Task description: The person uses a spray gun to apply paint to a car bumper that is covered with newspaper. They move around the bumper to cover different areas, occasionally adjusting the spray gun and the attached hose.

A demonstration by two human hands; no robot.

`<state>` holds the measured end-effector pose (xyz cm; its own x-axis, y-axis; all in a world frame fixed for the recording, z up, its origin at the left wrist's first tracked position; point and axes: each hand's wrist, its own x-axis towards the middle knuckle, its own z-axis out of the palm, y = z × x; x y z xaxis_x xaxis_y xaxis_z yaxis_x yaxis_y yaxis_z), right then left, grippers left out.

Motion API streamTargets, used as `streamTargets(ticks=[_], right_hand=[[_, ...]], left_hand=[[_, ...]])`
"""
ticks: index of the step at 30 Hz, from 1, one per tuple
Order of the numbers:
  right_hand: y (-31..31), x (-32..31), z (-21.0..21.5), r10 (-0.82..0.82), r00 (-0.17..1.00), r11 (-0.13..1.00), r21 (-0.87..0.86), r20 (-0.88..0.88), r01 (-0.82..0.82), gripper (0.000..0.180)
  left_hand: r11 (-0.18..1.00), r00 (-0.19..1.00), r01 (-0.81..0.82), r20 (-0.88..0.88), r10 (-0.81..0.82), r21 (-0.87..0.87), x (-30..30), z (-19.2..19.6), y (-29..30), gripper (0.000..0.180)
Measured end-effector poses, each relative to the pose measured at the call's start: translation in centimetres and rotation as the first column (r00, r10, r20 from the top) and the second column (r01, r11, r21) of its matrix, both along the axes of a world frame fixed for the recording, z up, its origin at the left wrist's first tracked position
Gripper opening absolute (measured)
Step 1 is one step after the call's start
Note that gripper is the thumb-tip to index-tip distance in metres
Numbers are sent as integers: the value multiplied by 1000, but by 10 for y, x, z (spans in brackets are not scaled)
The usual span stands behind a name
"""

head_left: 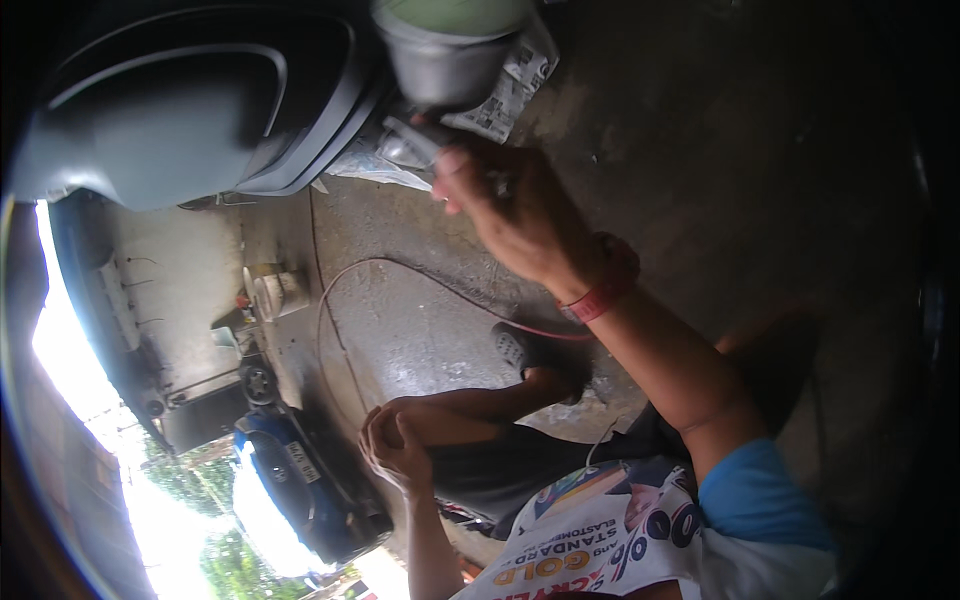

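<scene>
My right hand (500,205) is wrapped round a spray gun (415,140), whose metal cup (445,70) with pale green on top stands above the grip. Motion blurs the gun a little, and my fingers partly hide its handle and trigger. Just left of the gun is a smooth grey and black moulded panel (190,130) with a curved ridge, apart from the gun's front end. My left hand (395,445) lies over my bent knee, fingers stretched and holding nothing.
Printed newspaper sheets (515,90) lie beneath the panel and gun. A thin red hose (365,262) curves across the concrete floor near my shoe (512,348). At left stand a pale container (285,292), a blue vehicle (285,480) and a light-coloured large panel (175,280).
</scene>
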<state>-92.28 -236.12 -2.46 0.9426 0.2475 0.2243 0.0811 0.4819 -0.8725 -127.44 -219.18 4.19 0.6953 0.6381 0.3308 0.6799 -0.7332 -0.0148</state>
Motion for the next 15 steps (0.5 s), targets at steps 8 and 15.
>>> streamTargets(ticks=[8,15], right_hand=[[-96,74,35,-148,968,973,-203,-204,106,71],[-145,173,40,-315,946,905,-325,-80,274,70]], left_hand=[[997,995,-68,67,70,-30,-17,6,-5,27],[990,989,-108,94,116,-88,-55,23,-14,35]])
